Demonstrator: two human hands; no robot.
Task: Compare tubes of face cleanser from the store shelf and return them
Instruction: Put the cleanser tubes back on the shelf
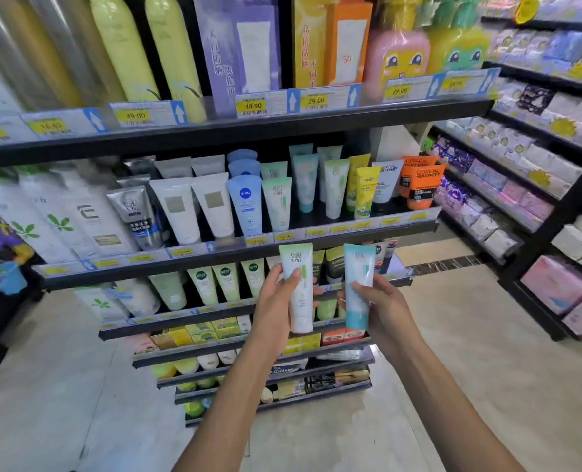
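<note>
Cleanser tubes are held up side by side just in front of the shelf (235, 257), green-topped tube (299, 287) gripped by the left hand (276, 304), teal tube (358, 284) pinched in the right hand (381, 303), caps down.

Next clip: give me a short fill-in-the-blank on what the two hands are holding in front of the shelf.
1. The left hand grips a white tube with a ____ top band.
2. The right hand grips a ____ tube.
3. Both tubes are held with their caps pointing ____.
4. The Nivea tube on the shelf is ____ in colour.

Missing words: green; teal; down; blue
</note>
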